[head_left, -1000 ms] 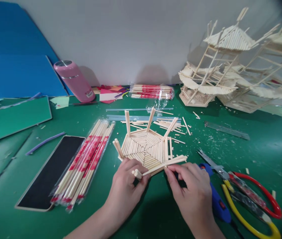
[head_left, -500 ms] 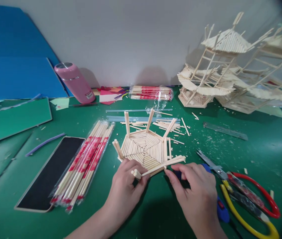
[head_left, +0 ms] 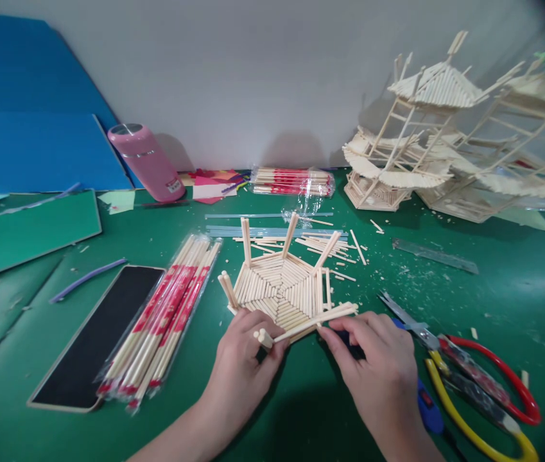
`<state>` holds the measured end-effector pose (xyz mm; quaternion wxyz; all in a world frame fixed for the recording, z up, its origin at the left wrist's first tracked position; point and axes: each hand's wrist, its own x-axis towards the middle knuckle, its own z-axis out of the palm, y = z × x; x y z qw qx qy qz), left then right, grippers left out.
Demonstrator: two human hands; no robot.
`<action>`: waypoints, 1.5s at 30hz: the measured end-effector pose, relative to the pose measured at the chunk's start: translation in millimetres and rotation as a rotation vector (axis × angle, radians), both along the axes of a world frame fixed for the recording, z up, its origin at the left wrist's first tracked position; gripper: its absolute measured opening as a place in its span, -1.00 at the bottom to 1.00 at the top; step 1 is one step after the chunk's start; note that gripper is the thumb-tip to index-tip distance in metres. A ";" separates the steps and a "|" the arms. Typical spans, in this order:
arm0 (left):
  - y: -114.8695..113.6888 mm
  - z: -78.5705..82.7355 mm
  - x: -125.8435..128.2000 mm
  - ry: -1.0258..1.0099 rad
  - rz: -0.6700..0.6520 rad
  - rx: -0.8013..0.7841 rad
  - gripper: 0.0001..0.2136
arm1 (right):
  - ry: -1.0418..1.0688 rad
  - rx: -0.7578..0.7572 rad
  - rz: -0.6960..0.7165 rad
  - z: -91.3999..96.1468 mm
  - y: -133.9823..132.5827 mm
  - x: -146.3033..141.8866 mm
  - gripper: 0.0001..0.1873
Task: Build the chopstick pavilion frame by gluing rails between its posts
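Observation:
A polygonal platform (head_left: 263, 287) of pale wooden sticks, laid in rings like a web, rests on the green table. Paired stick posts (head_left: 290, 235) rise from its corners, and one pair leans low across its near right side. My left hand (head_left: 248, 350) grips the near left edge, its fingers closed around the base of a post (head_left: 263, 338). At the near right edge is my right hand (head_left: 373, 359), fingers curled, thumb tip against a small pale stick end (head_left: 319, 325). Whatever lies between those fingertips is too small to make out.
Red-and-yellow-handled scissors (head_left: 465, 369) and a blue-handled tool (head_left: 429, 407) lie right of my right hand. Wrapped stick bundles (head_left: 171, 308) lie left, beside a black panel (head_left: 99, 340). Behind are loose sticks (head_left: 325, 247), a pink flask (head_left: 149, 163) and stick-built pavilions (head_left: 397, 160).
Both hands and the platform stay almost where they were. Only the camera's view has shifted very slightly.

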<state>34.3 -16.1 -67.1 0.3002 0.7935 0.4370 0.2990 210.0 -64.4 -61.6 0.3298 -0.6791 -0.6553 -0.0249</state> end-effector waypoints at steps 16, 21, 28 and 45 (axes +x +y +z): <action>-1.3 -0.6 -1.4 -0.004 -0.003 0.024 -0.86 | 0.029 -0.023 -0.009 -0.6 -0.5 -1.3 -0.94; -1.0 -0.1 -1.3 0.041 0.000 0.024 -0.86 | 0.027 -0.015 0.012 7.7 -5.4 5.8 -0.88; 1.3 -0.2 -2.7 0.100 0.014 0.102 -0.95 | 0.123 -0.059 -0.257 14.0 -34.3 48.5 -0.80; -1.3 -2.4 -12.5 0.081 -0.007 0.158 -0.91 | -0.072 -0.343 -0.273 -23.6 -77.4 63.0 -0.71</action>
